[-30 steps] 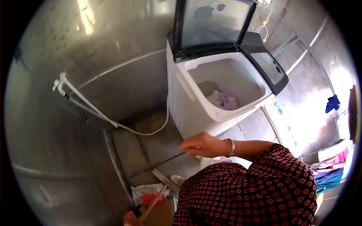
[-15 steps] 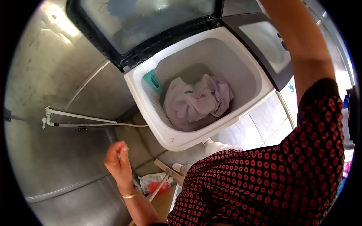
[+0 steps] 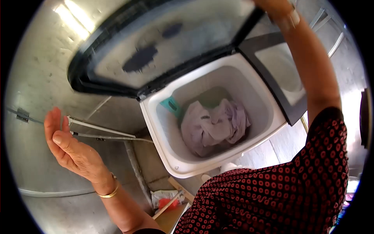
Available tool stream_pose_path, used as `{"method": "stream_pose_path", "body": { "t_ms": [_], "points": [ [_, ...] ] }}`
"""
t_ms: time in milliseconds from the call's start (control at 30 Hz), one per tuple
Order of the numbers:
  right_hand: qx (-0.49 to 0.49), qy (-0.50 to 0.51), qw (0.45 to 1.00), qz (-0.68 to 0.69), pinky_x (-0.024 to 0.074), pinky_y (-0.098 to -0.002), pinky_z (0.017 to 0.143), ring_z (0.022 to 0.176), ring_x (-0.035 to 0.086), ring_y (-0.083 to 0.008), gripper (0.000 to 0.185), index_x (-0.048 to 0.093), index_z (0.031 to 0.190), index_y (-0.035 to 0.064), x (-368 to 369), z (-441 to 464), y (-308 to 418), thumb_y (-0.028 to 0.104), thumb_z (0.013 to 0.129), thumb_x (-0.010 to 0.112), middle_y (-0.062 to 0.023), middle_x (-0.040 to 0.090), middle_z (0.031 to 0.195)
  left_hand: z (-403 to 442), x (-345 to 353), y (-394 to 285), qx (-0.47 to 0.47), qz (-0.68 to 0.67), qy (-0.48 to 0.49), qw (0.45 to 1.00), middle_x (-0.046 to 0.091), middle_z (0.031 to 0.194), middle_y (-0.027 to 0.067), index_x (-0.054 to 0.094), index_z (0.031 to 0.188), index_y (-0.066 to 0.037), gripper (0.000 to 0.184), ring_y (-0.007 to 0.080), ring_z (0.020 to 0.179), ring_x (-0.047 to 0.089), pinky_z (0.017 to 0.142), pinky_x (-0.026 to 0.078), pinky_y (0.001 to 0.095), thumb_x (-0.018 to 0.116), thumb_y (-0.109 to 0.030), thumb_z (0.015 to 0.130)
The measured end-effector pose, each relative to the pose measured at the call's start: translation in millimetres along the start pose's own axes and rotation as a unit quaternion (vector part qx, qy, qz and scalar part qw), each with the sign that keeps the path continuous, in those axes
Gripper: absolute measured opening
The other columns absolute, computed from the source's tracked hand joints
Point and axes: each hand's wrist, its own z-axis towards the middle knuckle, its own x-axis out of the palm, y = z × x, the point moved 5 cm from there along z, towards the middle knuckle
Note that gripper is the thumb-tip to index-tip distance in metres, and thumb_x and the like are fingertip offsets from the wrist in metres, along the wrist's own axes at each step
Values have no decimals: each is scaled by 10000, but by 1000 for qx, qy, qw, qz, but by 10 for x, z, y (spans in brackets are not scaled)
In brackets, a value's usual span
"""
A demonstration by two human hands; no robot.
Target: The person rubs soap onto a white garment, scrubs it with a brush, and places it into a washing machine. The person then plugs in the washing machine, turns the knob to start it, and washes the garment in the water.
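Vs previous frame: right hand [image 3: 272, 7] now in view at the top, up at the edge of the lid [image 3: 187, 43]; it was out of shot. Lid still open, blurred, dark patches on its window now in full view. Left hand [image 3: 74, 150] has gone from loosely curled to open.

Hands well apart. Left: fingers extended, thumb off them, nothing held, raised in front of the wall [image 3: 43, 171]; hose [image 3: 113, 136] runs behind it and off to its right. Right: at the lid edge, fingers cut off by the frame, can't tell how far closed or whether it grips.

Pale cloth [image 3: 212, 126] lies bunched in the tub [image 3: 259, 101] of the washing machine [image 3: 169, 160], between the two hands: right of the left one, below and left of the right one. Neither touches it. Teal part [image 3: 170, 105] on the tub wall, on the left-hand side
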Motion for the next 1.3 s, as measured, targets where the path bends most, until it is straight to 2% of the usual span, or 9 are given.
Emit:
{"method": "stream_pose_path", "body": {
  "t_ms": [67, 200, 300, 367, 467, 567, 767, 1067, 1300],
  "points": [
    [106, -18, 960, 260, 457, -385, 632, 739, 568, -291, 468, 549, 1078, 17, -415, -544, 302, 422, 889, 411, -236, 564, 786, -23, 52, -45, -4, -80, -71, 994, 492, 1208, 174, 427, 1226, 30, 486, 261, 1134, 469, 959, 367, 399, 351, -365, 954],
    [-31, -58, 991, 117, 411, -277, 512, 563, 537, -158, 558, 582, 1044, -31, -559, -1334, 579, 445, 926, 316, -98, 570, 676, -351, 186, -80, -117, -177, -30, 977, 462, 1230, 169, 439, 1204, 45, 653, 283, 1116, 475, 913, 404, 381, 254, -516, 926],
    [-15, -52, 984, 167, 375, -329, 432, 478, 507, -247, 392, 618, 969, 26, -742, -1519, 721, 388, 834, 550, -80, 531, 574, -725, 82, -141, -94, -160, 27, 982, 464, 1220, 178, 446, 1207, 39, 713, 280, 1121, 472, 893, 415, 365, 249, -573, 899],
    [34, 240, 925, 291, 410, -339, 494, 535, 539, -224, 396, 602, 992, 6, -638, -1613, 737, 369, 858, 517, -87, 566, 654, -1060, -1, -174, -104, -103, 58, 988, 466, 1206, 189, 490, 1169, 34, 703, 289, 1097, 479, 876, 417, 362, 309, -581, 880],
    [48, 377, 893, 240, 451, -375, 550, 616, 578, -314, 344, 621, 976, 66, -290, -1523, 527, 363, 808, 579, -135, 606, 702, -1551, -112, -121, -7, -75, 138, 988, 479, 1181, 190, 520, 1147, -30, 552, 310, 1096, 464, 917, 386, 402, 285, -473, 918],
    [-56, 227, 942, 240, 472, -384, 677, 738, 599, -298, 238, 617, 962, 88, 773, -1470, 298, 254, 795, 583, -94, 631, 910, -1895, -162, 15, 40, -34, 147, 988, 512, 1130, 193, 550, 1077, -29, 522, 359, 1024, 489, 872, 396, 459, 315, -458, 894],
    [2, 305, 898, 317, 454, -391, 771, 892, 578, -308, 297, 607, 998, 68, 1624, -1282, 1160, 303, 832, 531, -127, 621, 961, -2504, -63, 468, 90, -7, 188, 978, 497, 1152, 196, 543, 1101, -52, 512, 381, 1047, 461, 872, 366, 506, 312, -460, 896],
    [147, 356, 854, 349, 455, -382, 750, 849, 583, -309, 264, 608, 989, 76, 677, -2291, 964, 266, 812, 557, -127, 630, 899, -2673, -44, 493, 139, 73, 187, 970, 433, 1223, 200, 528, 1103, -56, 526, 394, 1091, 411, 897, 310, 553, 284, -479, 906],
    [368, 317, 845, 224, 483, -317, 674, 740, 615, -220, 261, 615, 951, 36, -9, -3522, -604, 249, 814, 550, -128, 637, 825, -2439, 56, 85, 126, 158, 229, 952, 399, 1245, 236, 472, 1161, 16, 556, 405, 1121, 384, 896, 303, 540, 329, -462, 913]
  ]
}}
